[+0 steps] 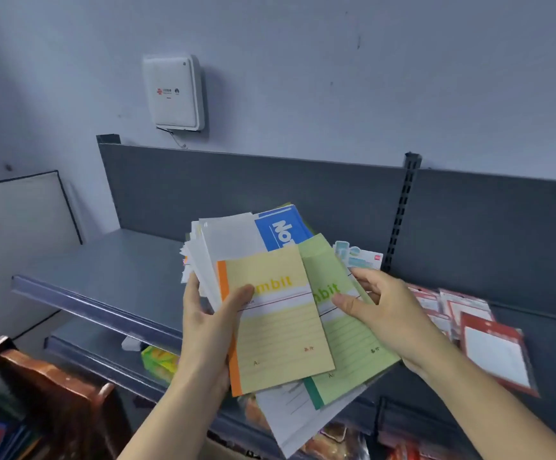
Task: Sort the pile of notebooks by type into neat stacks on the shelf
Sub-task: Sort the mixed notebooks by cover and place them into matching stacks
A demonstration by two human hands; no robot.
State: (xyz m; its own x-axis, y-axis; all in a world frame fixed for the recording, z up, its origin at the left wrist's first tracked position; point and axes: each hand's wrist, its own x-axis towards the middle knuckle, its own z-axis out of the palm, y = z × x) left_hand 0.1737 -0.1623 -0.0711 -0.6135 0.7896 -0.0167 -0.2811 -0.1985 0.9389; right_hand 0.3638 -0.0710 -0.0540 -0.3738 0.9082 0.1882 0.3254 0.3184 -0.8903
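The left grip (210, 315) is clasping the seemingly light, floppy, slippery pile (231, 239) while the right grip (381, 305) is pinching the green notebook (351, 348) edgewise.

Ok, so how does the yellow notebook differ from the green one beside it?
The yellow notebook has an orange spine strip; the green notebook has a dark green one. The yellow one lies on top, covering the green one's left edge. The left hand pins the yellow with its thumb; the right hand pinches the green. Both share the same lined cover design.

notebooks (279, 313) above shelf (103, 270), packets (489, 343) right
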